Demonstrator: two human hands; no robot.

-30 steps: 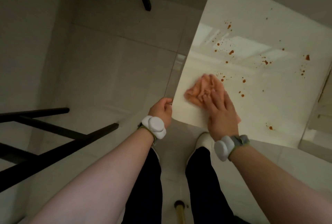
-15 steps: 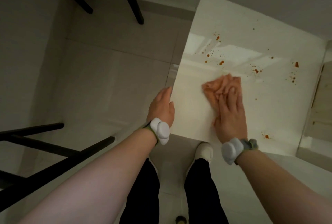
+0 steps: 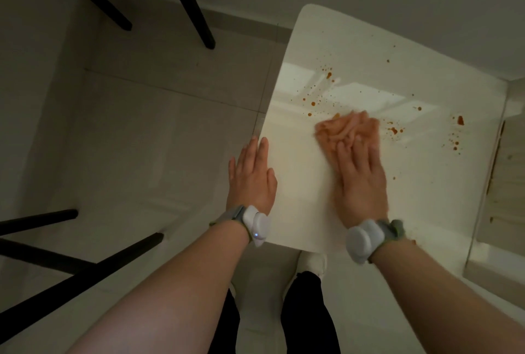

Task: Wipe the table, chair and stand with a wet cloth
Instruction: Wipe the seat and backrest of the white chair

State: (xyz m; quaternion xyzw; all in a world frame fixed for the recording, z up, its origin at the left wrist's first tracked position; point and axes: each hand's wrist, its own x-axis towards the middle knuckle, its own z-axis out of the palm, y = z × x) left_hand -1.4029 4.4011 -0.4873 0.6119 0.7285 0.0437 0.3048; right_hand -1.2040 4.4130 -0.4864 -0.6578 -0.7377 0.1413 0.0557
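A glossy white table (image 3: 355, 49) fills the right of the view, speckled with orange-brown stains (image 3: 315, 98) across its middle and right side. An orange crumpled cloth (image 3: 341, 126) lies on the tabletop. My right hand (image 3: 360, 177) presses flat on the cloth with straight fingers. My left hand (image 3: 251, 177) rests flat with straight fingers on the table's left edge.
Black legs of a chair or stand (image 3: 187, 1) rise at the upper left, and more black bars (image 3: 71, 265) cross the lower left. A pale wooden piece (image 3: 508, 183) sits beside the table's right edge. My legs and a white shoe (image 3: 311, 264) stand on the tiled floor below.
My right hand has pushed the cloth away from me and to the right, over some stains. My left hand has gone from curled at the table's corner to lying flat along its left edge.
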